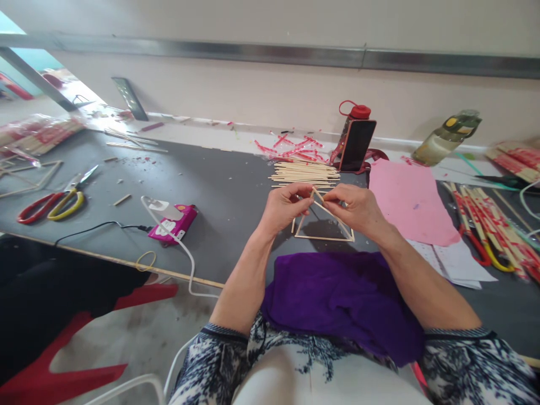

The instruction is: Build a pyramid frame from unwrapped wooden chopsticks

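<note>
A small frame of thin wooden sticks (324,239) stands on the grey table in front of me, with triangular sides that rise toward my fingers. My left hand (288,201) pinches the frame near its top, fingers closed. From the other side my right hand (351,207) grips a short wooden stick (318,194) at the same peak, thumb and forefinger pressed together. The fingers partly hide where the sticks meet. Just behind my hands lies a pile of loose wooden sticks (306,172). A purple cloth (337,301) covers the table edge and my lap.
A phone (358,146) leans on a red-capped bottle (360,111) behind the sticks. Pink paper (411,199) and wrapped chopsticks (491,219) lie right. Left are scissors (70,197), a magenta packet (172,225) and a white cable (185,253). A greenish bottle (447,138) stands back right.
</note>
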A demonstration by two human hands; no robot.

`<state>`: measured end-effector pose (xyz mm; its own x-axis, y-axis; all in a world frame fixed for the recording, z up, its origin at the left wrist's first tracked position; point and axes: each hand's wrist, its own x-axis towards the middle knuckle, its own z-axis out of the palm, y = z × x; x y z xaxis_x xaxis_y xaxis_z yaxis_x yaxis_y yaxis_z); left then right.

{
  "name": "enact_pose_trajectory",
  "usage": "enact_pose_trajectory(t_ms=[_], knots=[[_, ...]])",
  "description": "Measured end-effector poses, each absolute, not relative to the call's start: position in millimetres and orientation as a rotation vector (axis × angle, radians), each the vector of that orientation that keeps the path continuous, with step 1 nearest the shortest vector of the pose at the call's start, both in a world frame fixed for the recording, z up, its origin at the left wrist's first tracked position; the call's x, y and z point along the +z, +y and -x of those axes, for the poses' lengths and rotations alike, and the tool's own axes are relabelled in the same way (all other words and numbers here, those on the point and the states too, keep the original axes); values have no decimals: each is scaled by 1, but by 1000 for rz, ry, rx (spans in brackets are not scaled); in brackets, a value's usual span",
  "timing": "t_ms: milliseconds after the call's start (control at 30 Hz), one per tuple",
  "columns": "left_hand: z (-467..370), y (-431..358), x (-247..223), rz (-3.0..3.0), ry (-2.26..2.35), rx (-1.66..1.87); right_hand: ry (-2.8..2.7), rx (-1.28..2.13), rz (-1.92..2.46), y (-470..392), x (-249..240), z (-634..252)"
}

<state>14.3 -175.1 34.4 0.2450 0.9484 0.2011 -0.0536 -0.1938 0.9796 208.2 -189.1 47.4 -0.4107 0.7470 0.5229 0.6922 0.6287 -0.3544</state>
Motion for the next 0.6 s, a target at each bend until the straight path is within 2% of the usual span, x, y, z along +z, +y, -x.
enact_pose_trajectory(t_ms=[600], knots=[[-15, -177, 39, -1461, 972, 1224, -2190, 91, 1111, -192, 49, -205]])
